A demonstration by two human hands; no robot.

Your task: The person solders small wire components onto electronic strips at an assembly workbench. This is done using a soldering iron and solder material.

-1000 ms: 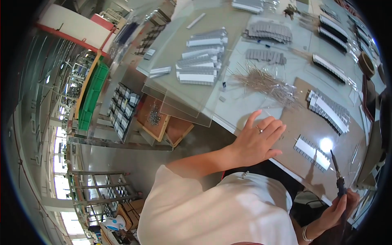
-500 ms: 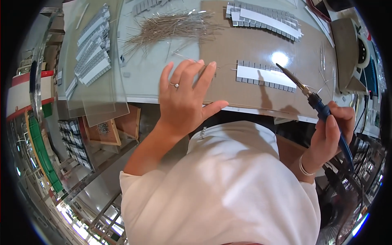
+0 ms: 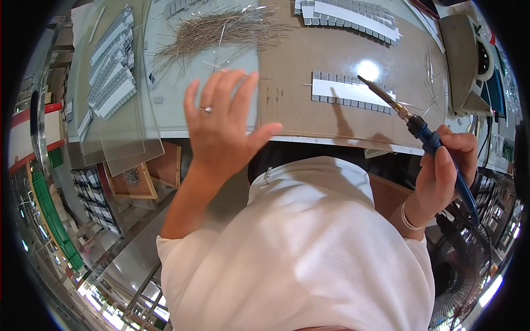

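Left hand [image 3: 218,124] palm-down, splayed, empty — right hand [image 3: 441,179] curled round soldering iron [image 3: 428,140].

Got a long green tray [image 3: 51,220] way off left, an open wooden box [image 3: 150,179] right of it, plus a dark fan [image 3: 450,278] lower right.

White short-sleeved shirt [image 3: 298,243], silvery ring [image 3: 206,109] on left hand [image 3: 222,128], slim bracelet [image 3: 407,218] on right wrist [image 3: 422,208]

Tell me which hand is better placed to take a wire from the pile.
Left, most likely. The left hand seems empty and spreads open near the wire pile, whereas the right hand grips a blue-handled soldering iron farther away.
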